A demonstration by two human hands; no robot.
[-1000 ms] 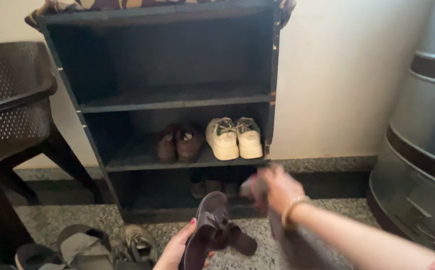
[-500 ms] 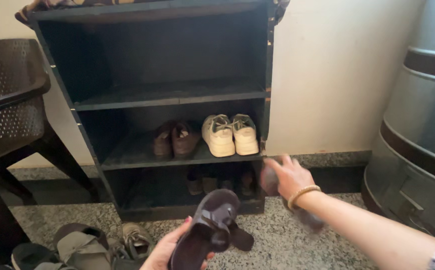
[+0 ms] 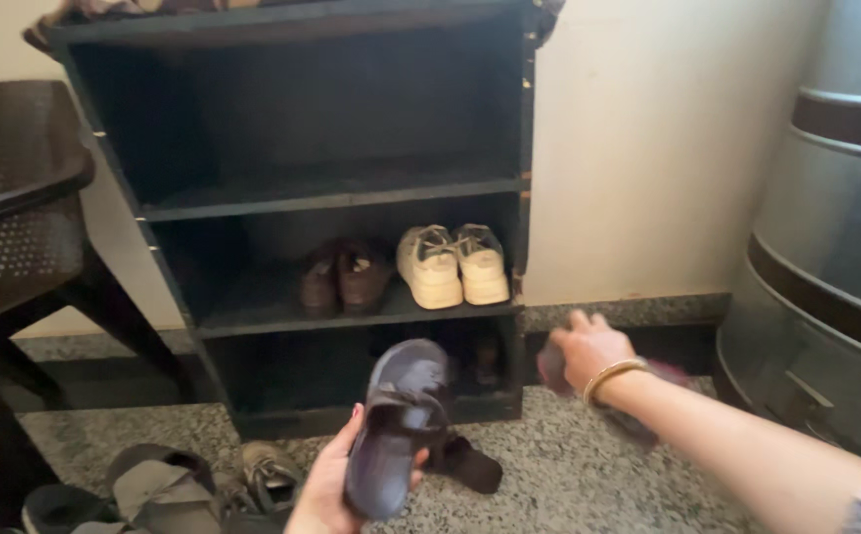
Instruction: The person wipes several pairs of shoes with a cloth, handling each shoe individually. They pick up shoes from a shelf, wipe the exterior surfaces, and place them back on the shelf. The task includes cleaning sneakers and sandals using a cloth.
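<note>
shoe rack (image 3: 524, 198), white sneakers (image 3: 453, 263), brown chair (image 3: 15, 208)

Matt dark sandal (image 3: 394, 425); speckled stone floor (image 3: 569, 475); painted wood rack (image 3: 331, 188).

- Your left hand (image 3: 326, 485) grips a dark sandal (image 3: 396, 425), sole up.
- Your right hand (image 3: 589, 351) clutches a blurred cloth (image 3: 554, 368) beside the shoe rack (image 3: 524, 198).

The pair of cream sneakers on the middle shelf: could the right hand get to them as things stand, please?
Probably not straight away. The way to the cream sneakers is open, since the rack has no door and nothing stands before them, but the right hand is closed on a dark cloth, so it is not free to take them.
</note>
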